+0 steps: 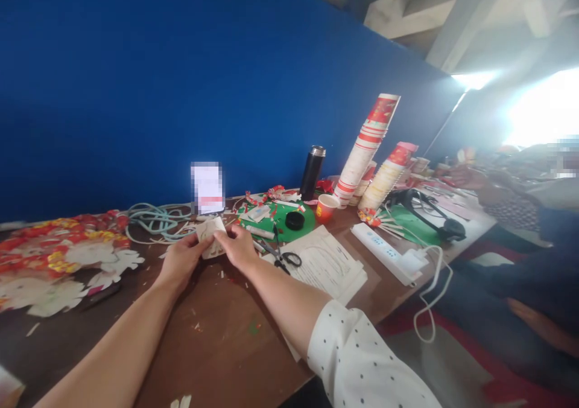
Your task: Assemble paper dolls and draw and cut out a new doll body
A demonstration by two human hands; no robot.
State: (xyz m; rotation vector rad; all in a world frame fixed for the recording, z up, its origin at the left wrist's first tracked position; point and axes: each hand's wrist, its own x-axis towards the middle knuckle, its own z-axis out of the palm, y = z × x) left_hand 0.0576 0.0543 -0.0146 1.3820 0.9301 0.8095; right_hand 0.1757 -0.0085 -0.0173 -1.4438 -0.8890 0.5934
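A small pale piece of paper or card [210,230] with faint markings is held between both hands above the brown table. My left hand [183,257] pinches its left side, thumb on top. On the other side my right hand [237,248] grips the right edge with fingers closed. Just behind the card stands a lit phone-like screen [208,188], blurred out. Black-handled scissors [284,258] lie right of my right hand, partly over printed sheets [328,263]. A green round mat [301,224] with paper scraps and a black lid [294,219] is beyond them.
Cut red and white paper pieces [67,257] cover the left side, beside a coiled light-blue cable [158,221]. Paper cup stacks [362,154], a black flask [312,172], a single cup [326,209] and a power strip [382,251] stand rightward. Another person [534,263] sits at right.
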